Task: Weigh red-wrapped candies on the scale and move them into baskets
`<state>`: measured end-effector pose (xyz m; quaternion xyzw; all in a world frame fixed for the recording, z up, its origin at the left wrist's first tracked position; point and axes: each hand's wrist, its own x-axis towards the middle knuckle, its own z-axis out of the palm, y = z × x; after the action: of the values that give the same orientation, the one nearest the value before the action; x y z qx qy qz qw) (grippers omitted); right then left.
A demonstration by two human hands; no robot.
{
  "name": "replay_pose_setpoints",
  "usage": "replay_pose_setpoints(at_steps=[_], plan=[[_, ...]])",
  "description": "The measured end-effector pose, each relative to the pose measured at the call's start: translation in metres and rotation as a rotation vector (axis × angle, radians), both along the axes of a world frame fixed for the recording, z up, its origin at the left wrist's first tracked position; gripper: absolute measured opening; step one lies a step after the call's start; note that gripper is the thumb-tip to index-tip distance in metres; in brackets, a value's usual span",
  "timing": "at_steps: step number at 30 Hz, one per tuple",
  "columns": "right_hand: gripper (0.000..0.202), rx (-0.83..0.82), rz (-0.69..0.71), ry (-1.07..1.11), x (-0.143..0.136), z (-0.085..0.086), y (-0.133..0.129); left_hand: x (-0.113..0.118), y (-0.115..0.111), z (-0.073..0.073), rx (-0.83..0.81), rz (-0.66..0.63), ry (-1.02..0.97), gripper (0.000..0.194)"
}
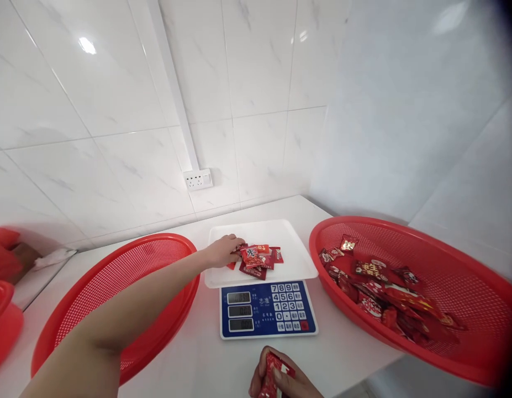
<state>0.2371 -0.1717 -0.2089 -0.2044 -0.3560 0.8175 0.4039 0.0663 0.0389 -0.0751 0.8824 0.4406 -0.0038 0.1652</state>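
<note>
Several red snack packets (256, 260) lie in a loose pile on the white tray (293, 271) of a blue-fronted scale (264, 309). My left hand (225, 250) reaches over the tray's left side, its fingertips closed on a dark red packet at the pile's left edge. Below the scale, near the bottom of the view, my right hand (283, 376) is wrapped round a red packet (274, 371). More red and dark packets (375, 287) lie in the red basket (458, 254) on the right.
A second red basket (115, 271) stands left of the scale, under my left forearm. Red containers (5, 326) sit at the far left edge. A socket (198, 179) is on the tiled wall behind.
</note>
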Motion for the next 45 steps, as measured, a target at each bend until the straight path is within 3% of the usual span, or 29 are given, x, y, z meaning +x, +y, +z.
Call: replay_pose_setpoints(at_steps=[6,11,17,24,27,30,34,37,40,45], plan=[[0.037,-0.020,0.038,0.028,-0.002,0.002,-0.001,-0.001,-0.013,-0.015,0.086,0.218,-0.100,0.035],[0.037,-0.041,-0.004,0.061,-0.003,0.003,-0.003,-0.009,-0.011,-0.005,0.015,0.317,-0.136,0.032],[0.039,-0.059,-0.028,0.055,-0.004,0.002,-0.003,-0.028,-0.018,0.017,-0.241,0.242,-0.023,0.029],[0.037,-0.057,-0.029,0.080,-0.007,0.000,-0.003,-0.010,-0.031,0.012,-0.182,0.207,0.105,0.030],[0.037,-0.057,-0.015,0.102,-0.005,-0.001,-0.002,-0.008,-0.033,0.020,-0.136,0.204,0.101,0.027],[0.036,-0.055,-0.018,0.116,-0.004,-0.001,-0.002,-0.030,-0.035,0.042,-0.071,0.230,0.080,0.019],[0.038,-0.054,-0.020,0.100,-0.004,-0.001,-0.002,-0.081,-0.039,0.071,-0.077,0.283,0.101,0.015],[0.041,-0.052,-0.021,0.064,-0.005,-0.002,-0.003,-0.101,-0.046,0.077,-0.125,0.302,0.140,0.030],[0.041,-0.060,-0.016,0.065,-0.006,-0.002,-0.003,-0.083,-0.053,0.066,-0.074,0.207,0.088,0.051],[0.040,-0.074,-0.063,0.095,-0.005,0.000,-0.003,-0.010,-0.050,0.036,-0.059,-0.175,0.011,0.058]])
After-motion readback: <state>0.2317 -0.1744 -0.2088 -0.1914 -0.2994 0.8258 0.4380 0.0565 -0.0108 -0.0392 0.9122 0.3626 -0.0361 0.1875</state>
